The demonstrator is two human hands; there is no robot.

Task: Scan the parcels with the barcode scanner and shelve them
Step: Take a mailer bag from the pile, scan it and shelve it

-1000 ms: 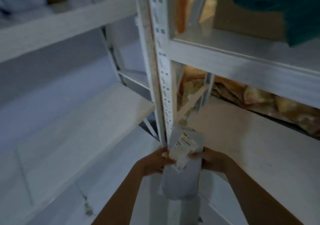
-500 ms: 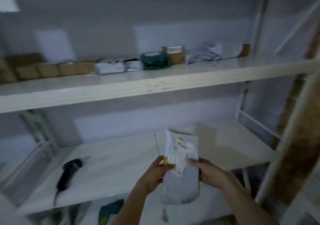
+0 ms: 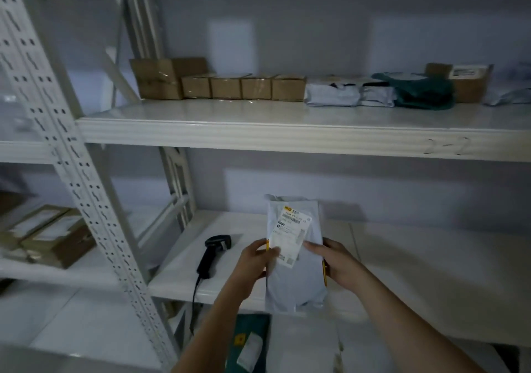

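Head view: 2 bare hands gripping 1 grey parcel (image 3: 293, 272) upright in front of the lower shelf (image 3: 416, 272). Left hand (image 3: 253, 260) curled round the left edge, thumb lying on the white shipping label (image 3: 290, 232); right hand (image 3: 333, 260) clasped on the right edge, fingertips (image 3: 310, 247) pressing the front just beside the label. 1 black barcode scanner (image 3: 214, 250) lying on the lower shelf, left of the left hand's fingers and apart from them, cord trailing over the shelf edge. Above the fingers, on the upper shelf (image 3: 258, 131), a row along the back: 1 large cardboard box (image 3: 156, 81), 4 small cardboard boxes (image 3: 241, 88), 2 grey bags (image 3: 347, 94), 1 green bag (image 3: 422, 94), 1 labelled box (image 3: 468, 81). Far left of the fingers, 2 flat cartons (image 3: 48, 234) on a neighbouring shelf. Below the wrists, 1 green parcel (image 3: 250, 344), partly hidden.
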